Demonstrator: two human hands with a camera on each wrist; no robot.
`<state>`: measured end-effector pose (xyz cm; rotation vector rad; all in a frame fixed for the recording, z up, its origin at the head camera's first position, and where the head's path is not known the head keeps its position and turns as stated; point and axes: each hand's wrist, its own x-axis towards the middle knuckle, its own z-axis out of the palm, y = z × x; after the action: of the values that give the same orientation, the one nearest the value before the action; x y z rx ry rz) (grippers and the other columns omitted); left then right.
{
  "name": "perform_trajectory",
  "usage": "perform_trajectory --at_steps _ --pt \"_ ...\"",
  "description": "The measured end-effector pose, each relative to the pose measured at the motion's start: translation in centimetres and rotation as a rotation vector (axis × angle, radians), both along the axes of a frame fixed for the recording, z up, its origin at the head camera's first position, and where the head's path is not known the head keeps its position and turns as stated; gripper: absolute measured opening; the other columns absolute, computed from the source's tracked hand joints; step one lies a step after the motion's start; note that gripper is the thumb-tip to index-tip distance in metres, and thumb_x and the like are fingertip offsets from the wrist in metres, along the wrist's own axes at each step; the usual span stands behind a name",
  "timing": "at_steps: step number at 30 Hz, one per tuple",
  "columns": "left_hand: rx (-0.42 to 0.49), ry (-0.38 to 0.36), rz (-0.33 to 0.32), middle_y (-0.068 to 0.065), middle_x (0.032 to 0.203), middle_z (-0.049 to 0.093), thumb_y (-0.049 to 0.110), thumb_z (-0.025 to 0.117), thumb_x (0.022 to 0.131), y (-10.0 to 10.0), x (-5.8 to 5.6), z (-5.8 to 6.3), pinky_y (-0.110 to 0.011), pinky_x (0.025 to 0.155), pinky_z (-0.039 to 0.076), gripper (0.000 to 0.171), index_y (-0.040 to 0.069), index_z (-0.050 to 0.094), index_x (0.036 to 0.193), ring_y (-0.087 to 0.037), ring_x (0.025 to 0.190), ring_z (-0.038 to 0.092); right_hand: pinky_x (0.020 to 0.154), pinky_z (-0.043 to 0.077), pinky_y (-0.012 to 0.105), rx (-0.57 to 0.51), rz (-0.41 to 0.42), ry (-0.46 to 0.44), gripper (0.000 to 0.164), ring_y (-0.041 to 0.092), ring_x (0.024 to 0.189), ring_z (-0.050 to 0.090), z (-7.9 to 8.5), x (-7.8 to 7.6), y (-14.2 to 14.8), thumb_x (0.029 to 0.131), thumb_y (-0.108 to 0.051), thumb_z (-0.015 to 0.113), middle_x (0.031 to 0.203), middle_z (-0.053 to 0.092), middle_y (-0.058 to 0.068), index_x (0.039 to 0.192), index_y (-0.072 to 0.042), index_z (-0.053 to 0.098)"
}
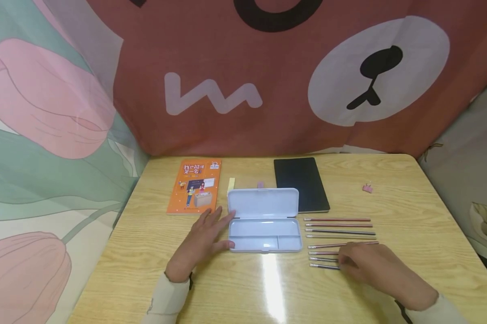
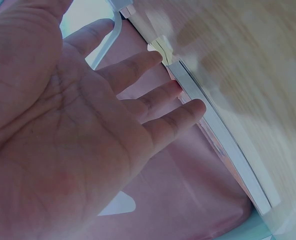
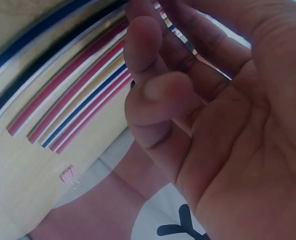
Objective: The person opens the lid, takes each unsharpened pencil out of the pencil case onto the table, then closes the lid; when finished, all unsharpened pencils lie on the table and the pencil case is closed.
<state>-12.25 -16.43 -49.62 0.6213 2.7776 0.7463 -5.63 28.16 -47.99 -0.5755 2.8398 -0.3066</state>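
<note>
A pale blue-white pencil case [image 1: 264, 234] lies open on the table, its lid tipped back and its compartments bare. My left hand [image 1: 203, 238] is at the case's left edge with fingers spread, thumb by the lower left corner and index finger by the hinge. In the left wrist view the fingers of the left hand [image 2: 103, 110] look extended. Several pencils [image 1: 340, 220] lie in a row right of the case. Over the lower pencils is my right hand [image 1: 368, 267], fingers bent; its fingertips hide whether one is pinched. The right wrist view shows the curled fingers beside the striped pencils [image 3: 63, 95].
An orange book [image 1: 194, 186] lies at the back left. Behind the case are a yellow strip [image 1: 231, 183], a small purple item [image 1: 261, 184] and a black notebook [image 1: 301, 182]. A pink binder clip [image 1: 367, 187] sits at the back right. Printed cloth [image 1: 227, 130] hangs behind.
</note>
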Motion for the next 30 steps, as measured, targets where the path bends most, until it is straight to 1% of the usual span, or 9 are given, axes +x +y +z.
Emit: perform_trajectory --at_steps 5,9,12,15,19,21,24,27,30 --pt "0.007 0.012 -0.001 -0.027 0.177 0.033 0.040 0.083 0.096 0.0 -0.1 0.3 -0.080 0.128 0.025 0.086 0.021 0.045 0.170 -0.062 0.161 0.026 0.058 0.048 0.027 -0.033 0.005 0.148 0.015 -0.004 0.071 0.052 0.3 -0.5 -0.4 0.099 -0.033 0.084 0.081 0.060 -0.022 0.090 -0.030 0.073" --pt "0.027 0.021 -0.013 -0.028 0.177 0.032 0.039 0.083 0.096 0.0 0.0 0.2 -0.081 0.127 0.024 0.085 0.019 0.046 0.170 -0.063 0.160 0.027 0.067 0.062 0.037 -0.043 0.000 0.255 0.015 0.008 0.092 0.072 0.5 -1.0 -1.2 0.101 -0.039 0.082 0.102 0.075 -0.011 0.107 -0.025 0.079" --pt "0.033 0.029 -0.019 -0.028 0.177 0.032 0.040 0.084 0.095 -0.1 0.1 0.0 -0.080 0.128 0.025 0.086 0.019 0.046 0.170 -0.063 0.160 0.027 0.075 0.066 0.047 -0.075 -0.015 0.265 0.032 0.025 0.111 0.076 0.6 -1.6 -1.9 0.103 -0.042 0.078 0.121 0.077 0.003 0.126 -0.019 0.077" --pt "0.033 0.045 -0.020 -0.028 0.177 0.033 0.040 0.084 0.094 -0.1 0.1 -0.1 -0.079 0.128 0.026 0.086 0.019 0.047 0.169 -0.063 0.159 0.029 0.086 0.067 0.056 -0.126 -0.028 0.251 0.054 0.034 0.128 0.071 0.7 -2.6 -2.8 0.104 -0.046 0.077 0.141 0.071 0.011 0.147 -0.016 0.065" --pt "0.029 0.043 -0.021 -0.027 0.178 0.031 0.041 0.084 0.094 -0.1 0.1 -0.3 -0.078 0.129 0.025 0.089 0.021 0.044 0.171 -0.063 0.160 0.028 0.087 0.068 0.054 -0.198 -0.021 0.245 0.089 0.037 0.143 0.060 0.5 -4.1 -4.1 0.096 -0.051 0.086 0.160 0.056 0.013 0.167 -0.018 0.042" --pt "0.029 0.047 -0.022 -0.027 0.178 0.030 0.041 0.084 0.094 -0.1 0.0 -0.4 -0.077 0.129 0.025 0.093 0.022 0.040 0.173 -0.063 0.160 0.028 0.086 0.068 0.053 -0.227 -0.004 0.263 0.106 0.039 0.148 0.054 0.4 -4.9 -4.9 0.090 -0.050 0.092 0.167 0.048 0.015 0.172 -0.018 0.033" --pt "0.033 0.074 -0.027 -0.028 0.178 0.030 0.039 0.087 0.091 -0.1 -0.1 -0.5 -0.076 0.129 0.027 0.103 0.023 0.031 0.176 -0.062 0.159 0.031 0.100 0.064 0.058 -0.244 0.021 0.290 0.124 0.041 0.155 0.045 0.2 -5.9 -6.0 0.082 -0.051 0.098 0.175 0.036 0.018 0.176 -0.018 0.023" --pt "0.047 0.121 -0.030 -0.030 0.177 0.030 0.037 0.091 0.087 0.1 -0.2 -0.5 -0.077 0.126 0.032 0.114 0.024 0.024 0.178 -0.061 0.158 0.034 0.113 0.056 0.064 -0.242 0.059 0.330 0.135 0.044 0.158 0.040 0.1 -6.7 -7.1 0.076 -0.049 0.102 0.178 0.029 0.020 0.177 -0.016 0.019" --pt "0.052 0.147 -0.019 -0.028 0.180 0.026 0.037 0.095 0.083 0.2 -0.3 -0.4 -0.076 0.125 0.036 0.126 0.027 0.015 0.179 -0.058 0.160 0.034 0.115 0.053 0.067 -0.211 0.090 0.367 0.141 0.046 0.160 0.038 -0.2 -7.2 -8.0 0.070 -0.047 0.106 0.180 0.024 0.021 0.177 -0.015 0.020"
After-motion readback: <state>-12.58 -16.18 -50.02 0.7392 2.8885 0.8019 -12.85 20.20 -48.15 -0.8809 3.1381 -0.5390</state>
